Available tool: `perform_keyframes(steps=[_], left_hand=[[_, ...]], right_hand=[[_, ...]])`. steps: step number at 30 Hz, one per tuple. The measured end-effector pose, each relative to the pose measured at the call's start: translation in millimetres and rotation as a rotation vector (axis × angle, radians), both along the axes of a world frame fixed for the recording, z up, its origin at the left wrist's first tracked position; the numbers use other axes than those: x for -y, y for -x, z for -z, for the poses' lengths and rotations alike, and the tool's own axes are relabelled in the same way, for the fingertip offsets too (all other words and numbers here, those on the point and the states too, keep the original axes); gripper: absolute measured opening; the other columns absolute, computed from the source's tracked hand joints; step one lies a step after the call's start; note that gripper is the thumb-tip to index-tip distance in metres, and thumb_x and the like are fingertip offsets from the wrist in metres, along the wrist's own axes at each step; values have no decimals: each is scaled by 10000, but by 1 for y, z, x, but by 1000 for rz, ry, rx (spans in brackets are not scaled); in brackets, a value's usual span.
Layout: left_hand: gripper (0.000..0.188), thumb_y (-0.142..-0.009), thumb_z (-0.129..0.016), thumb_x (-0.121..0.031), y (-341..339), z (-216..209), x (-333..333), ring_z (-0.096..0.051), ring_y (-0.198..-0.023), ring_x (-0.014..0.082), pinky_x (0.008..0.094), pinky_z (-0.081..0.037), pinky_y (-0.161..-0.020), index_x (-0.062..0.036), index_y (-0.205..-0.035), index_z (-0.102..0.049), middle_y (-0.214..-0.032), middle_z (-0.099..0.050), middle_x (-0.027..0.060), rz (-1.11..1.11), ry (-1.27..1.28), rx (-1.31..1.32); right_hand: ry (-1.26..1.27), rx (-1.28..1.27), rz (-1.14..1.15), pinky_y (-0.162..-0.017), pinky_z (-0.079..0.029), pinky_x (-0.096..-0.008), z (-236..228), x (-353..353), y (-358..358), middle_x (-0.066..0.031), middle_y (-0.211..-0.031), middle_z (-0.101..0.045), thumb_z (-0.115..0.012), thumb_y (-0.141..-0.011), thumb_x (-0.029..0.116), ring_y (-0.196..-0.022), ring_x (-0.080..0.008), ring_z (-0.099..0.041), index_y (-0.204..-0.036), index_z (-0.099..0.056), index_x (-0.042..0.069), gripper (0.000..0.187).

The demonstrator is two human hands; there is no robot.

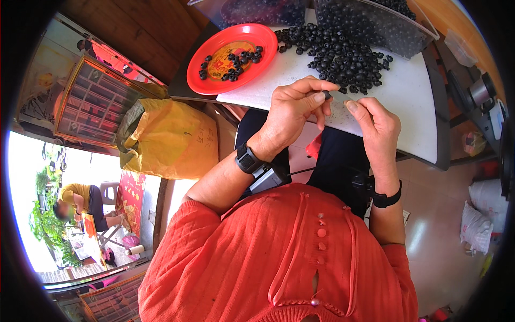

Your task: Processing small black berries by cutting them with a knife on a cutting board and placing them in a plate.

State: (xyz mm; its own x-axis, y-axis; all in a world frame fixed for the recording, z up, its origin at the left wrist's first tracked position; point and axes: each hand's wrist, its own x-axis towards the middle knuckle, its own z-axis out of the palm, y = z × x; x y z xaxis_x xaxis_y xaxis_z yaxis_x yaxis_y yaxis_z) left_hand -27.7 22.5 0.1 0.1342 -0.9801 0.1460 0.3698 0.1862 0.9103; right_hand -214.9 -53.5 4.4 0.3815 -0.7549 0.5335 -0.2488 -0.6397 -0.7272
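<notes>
Between the thumb and fingers of my left hand point(294, 110) is a small black bead-like piece point(326, 94). My right hand point(380, 124) pinches a thin, flat, greyish blade-like strip point(340, 97), whose far end meets the black piece or lies right beside it. Both hands are over the near edge of a white board point(413, 102). Just beyond them spreads a heap of similar black round pieces point(343, 59), some showing holes. A red plate point(196, 64) stands to the left with several of these pieces on it.
A clear plastic bin point(413, 45) full of black pieces stands behind the heap, with another clear bin point(257, 13) to its left. A large yellow bag point(171, 142) is beside the table at left. Farther off, a person point(80, 198) sits bent forward outside; white sacks point(477, 228) lie at right.
</notes>
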Motion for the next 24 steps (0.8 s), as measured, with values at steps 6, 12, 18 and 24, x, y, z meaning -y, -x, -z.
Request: perform_keyframes(steps=[6,12,18,24], left_hand=[[243,-1043,-501,6,1,2,1,-641,-772,174,279,-558,-601,58,-1226,-651,-923,-655,126,-24,-7,-6],[222,-1039,-507,3,2,0,1,-635,-721,171,274,-550,-591,58,-1195,-655,-878,-662,125,-49,-46,25],[238,-1038,-524,-7,3,-5,1,-639,-740,172,278,-551,-584,55,-1223,-660,-888,-663,121,-33,-59,-48],[253,-1032,-534,0,4,0,3,-644,-816,175,281,-560,-588,57,-1246,-657,-932,-658,111,-46,-34,-14]], right_hand=[[20,5,-21,-509,-401,-316,-1,0,0,-78,-618,-562,-752,-928,165,-513,-159,-481,-815,-670,19,202],[54,-25,-39,-517,-412,-323,-1,-1,1,-86,-632,-574,-763,-916,162,-519,-183,-495,-818,-672,17,197],[0,50,-26,-513,-412,-303,2,-1,0,-66,-631,-587,-762,-924,168,-527,-143,-505,-816,-664,16,211],[30,38,43,-513,-410,-292,3,0,-2,-57,-636,-593,-759,-930,178,-531,-129,-512,-824,-665,17,214]])
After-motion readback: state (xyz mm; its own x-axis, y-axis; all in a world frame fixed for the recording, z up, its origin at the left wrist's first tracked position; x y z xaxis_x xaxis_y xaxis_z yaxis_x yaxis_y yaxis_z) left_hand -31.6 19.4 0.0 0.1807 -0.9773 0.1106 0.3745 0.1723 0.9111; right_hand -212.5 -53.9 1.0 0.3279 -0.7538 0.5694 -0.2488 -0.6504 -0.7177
